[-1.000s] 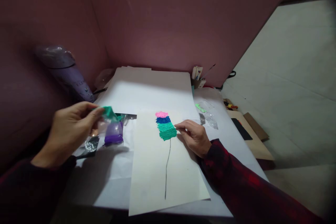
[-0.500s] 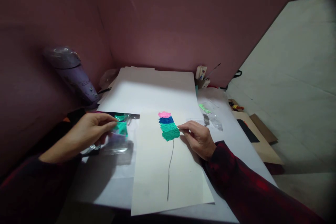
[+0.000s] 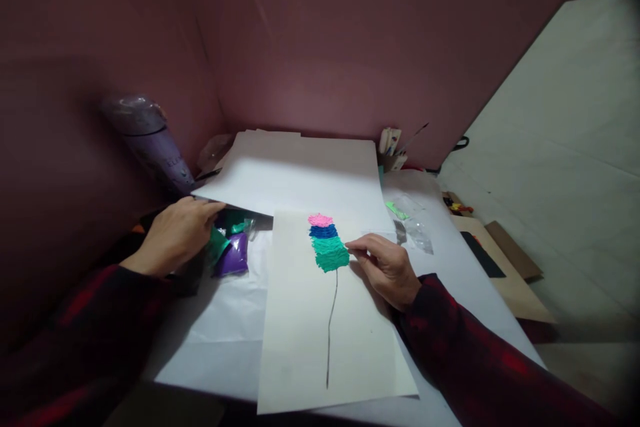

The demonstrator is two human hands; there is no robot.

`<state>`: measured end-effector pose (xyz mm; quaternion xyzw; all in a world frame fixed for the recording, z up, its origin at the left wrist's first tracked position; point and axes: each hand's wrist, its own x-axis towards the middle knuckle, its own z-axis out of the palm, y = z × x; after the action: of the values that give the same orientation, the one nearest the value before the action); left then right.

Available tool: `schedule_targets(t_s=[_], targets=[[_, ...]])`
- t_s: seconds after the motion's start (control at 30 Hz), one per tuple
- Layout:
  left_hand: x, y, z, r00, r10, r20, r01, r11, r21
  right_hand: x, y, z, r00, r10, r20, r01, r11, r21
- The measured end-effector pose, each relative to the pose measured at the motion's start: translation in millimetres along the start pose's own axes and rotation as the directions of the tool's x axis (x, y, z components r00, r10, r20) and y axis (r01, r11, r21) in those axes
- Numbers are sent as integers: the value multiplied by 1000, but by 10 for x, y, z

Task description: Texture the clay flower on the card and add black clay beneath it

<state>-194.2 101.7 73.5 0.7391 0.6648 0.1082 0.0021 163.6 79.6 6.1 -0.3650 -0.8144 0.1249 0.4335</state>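
Note:
My right hand (image 3: 387,268) rests on a cream sheet (image 3: 295,340), thumb and index pinched at the right edge of a green textured clay-like patch (image 3: 332,255). Whatever the pinch holds is too small to make out. Above the green lie a blue band (image 3: 324,231) and a pink one (image 3: 320,220); a thin dark line (image 3: 331,330) runs down below. At the left, my left hand (image 3: 175,233) is closed by the front corner of the white paper stack, with a green packet (image 3: 219,247) at its fingers. A purple packet (image 3: 234,257) lies beside it; the thumb is hidden.
A white paper stack (image 3: 305,173) covers the back of the table. A lilac bottle (image 3: 155,143) leans at the left. Brushes and a holder (image 3: 393,147) stand at the back right. Clear wrappers (image 3: 417,233) with a light-green piece lie right. Cardboard (image 3: 515,287) lies beyond the table.
My left hand has moved left and back with the green packet, bringing the purple packet into plain sight. My right hand keeps its place at the green patch. The view has shifted slightly.

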Motion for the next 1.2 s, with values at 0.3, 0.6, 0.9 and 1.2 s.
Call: schedule_targets(t_s=[0.3, 0.6, 0.9, 1.2], targets=[[195, 17, 17, 986, 124, -110, -125, 992, 0, -1, 13, 5, 1000, 0, 3, 0, 1000, 3], [222, -144, -97, 977, 32, -210, -83, 968, -237, 2, 0, 0, 1000, 7, 23, -7, 1000, 0], [475, -9, -220, 978, 49, -203, -138, 882, -450, -1, 4, -8, 999, 29, 21, -29, 1000, -1], [282, -175, -330, 999, -33, -27, 16, 878, -479, -13, 17, 7, 1000, 9, 16, -10, 1000, 2]])
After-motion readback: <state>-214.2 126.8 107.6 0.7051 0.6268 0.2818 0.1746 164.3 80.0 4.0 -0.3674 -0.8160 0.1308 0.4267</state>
